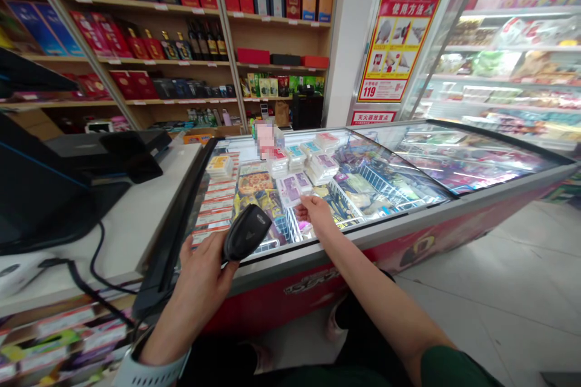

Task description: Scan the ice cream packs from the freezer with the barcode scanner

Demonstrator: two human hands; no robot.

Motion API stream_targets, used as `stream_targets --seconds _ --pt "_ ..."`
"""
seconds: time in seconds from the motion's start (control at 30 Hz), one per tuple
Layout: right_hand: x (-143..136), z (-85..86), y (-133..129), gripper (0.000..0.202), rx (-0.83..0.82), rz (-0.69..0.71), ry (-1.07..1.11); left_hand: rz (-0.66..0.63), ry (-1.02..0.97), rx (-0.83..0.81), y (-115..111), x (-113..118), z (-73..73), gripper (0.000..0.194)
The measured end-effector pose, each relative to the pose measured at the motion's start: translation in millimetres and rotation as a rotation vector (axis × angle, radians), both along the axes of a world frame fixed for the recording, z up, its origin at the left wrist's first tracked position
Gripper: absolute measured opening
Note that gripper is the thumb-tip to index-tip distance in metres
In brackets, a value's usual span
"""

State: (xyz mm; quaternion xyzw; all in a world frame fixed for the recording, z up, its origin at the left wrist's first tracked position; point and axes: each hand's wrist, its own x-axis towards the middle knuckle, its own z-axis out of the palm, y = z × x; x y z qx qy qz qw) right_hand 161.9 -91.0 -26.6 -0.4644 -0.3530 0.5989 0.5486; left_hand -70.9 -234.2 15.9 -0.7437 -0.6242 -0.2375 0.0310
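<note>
My left hand (pixel 204 272) is wrapped round a black handheld barcode scanner (pixel 247 233), its head tilted up and to the right over the near edge of the freezer. My right hand (pixel 315 211) is closed, thumb and fingers pinching the near edge of a flat white-and-purple pack (pixel 293 186) above the glass lid. Just beyond it, several small stacks of white packs lie on the glass: one purple-printed stack (pixel 324 166), one blue-printed stack (pixel 296 156) and one with red print (pixel 278 163). A yellow-printed stack (pixel 220 166) sits apart on the left.
The chest freezer (pixel 385 233) runs to the right, with wire baskets of frozen goods under its glass. On the left, a counter (pixel 167 193) carries a dark monitor (pixel 40 187) and cables. Shelves (pixel 195 9) of boxes and bottles line the back. Several boxed goods (pixel 68 338) lie low at left.
</note>
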Motion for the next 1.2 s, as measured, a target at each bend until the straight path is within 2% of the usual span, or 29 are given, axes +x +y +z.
stream_targets --seconds 0.2,0.4,0.53,0.83,1.0,1.2 --pt "27 12.1 42 0.023 -0.104 -0.032 -0.01 0.016 -0.022 -0.019 -2 -1 1.3 0.034" --pt "30 13.0 68 0.015 -0.178 -0.068 -0.021 0.021 -0.023 -0.019 -2 -3 -0.9 0.034" --pt "29 10.4 66 0.014 -0.138 -0.084 -0.003 0.024 -0.021 -0.024 -3 -6 -3.0 0.035" --pt "28 -3.4 38 0.012 -0.006 -0.038 -0.08 0.027 -0.027 -0.024 -2 -5 -2.4 0.036" --pt "17 0.3 43 0.009 0.029 0.047 -0.129 0.033 -0.035 -0.03 -3 -5 -0.8 0.036" --pt "11 4.9 52 0.007 0.039 0.059 -0.177 0.046 -0.05 -0.018 -7 -12 -2.3 0.037"
